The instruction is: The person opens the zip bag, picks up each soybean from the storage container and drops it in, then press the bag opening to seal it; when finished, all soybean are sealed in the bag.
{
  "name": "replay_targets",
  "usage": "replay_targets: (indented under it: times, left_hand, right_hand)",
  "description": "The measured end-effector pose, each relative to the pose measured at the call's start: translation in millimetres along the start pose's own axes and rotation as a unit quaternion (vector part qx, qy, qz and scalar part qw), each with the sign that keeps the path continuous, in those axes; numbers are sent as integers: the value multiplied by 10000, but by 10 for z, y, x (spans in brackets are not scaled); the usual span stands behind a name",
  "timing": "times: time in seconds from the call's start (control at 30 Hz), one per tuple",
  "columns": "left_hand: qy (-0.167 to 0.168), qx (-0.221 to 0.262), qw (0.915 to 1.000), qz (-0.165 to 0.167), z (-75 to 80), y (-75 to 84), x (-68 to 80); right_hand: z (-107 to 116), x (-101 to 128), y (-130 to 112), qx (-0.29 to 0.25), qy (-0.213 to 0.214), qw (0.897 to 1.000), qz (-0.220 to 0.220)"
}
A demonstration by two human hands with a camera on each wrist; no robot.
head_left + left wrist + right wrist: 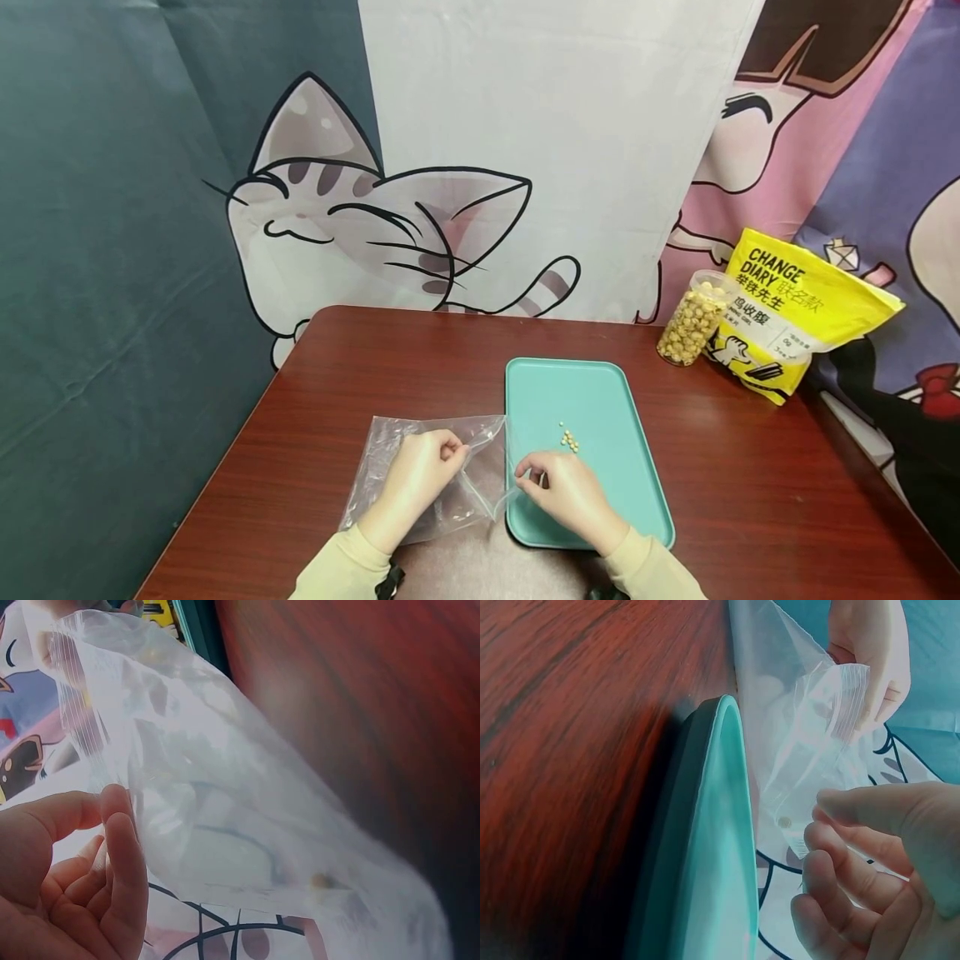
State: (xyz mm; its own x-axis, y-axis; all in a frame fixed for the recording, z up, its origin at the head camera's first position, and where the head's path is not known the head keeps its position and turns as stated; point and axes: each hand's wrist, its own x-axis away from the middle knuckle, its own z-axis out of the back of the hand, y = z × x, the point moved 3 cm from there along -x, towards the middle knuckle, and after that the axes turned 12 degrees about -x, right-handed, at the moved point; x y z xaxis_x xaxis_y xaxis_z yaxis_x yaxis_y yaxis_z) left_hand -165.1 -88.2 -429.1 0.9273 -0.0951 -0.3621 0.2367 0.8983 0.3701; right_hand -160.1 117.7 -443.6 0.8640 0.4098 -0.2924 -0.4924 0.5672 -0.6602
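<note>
Soft, even light fills the head view, with a pale sheen on the table (450, 375) at the tray's (588, 404) near left corner and glints on the bag (450, 512) beside it. The right wrist view shows dark shadow along the tray's side; the left wrist view is hazy, its table blurred.

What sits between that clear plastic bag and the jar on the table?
Past the bag, the head view shows a teal tray holding small yellowish pieces, then reddish-brown tabletop up to the jar.
</note>
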Motion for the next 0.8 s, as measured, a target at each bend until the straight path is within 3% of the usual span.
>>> replay_targets:
  times: [0.57, 0.8]
  left_hand:
    - [40, -28, 10000, -7, 9, -2, -10]
    - [-1, 40, 10000, 57, 14, -11, -13]
  right_hand:
    - [105, 22, 104, -309, 217, 9992, -122]
    - [331, 72, 343, -356, 357, 9939, -982]
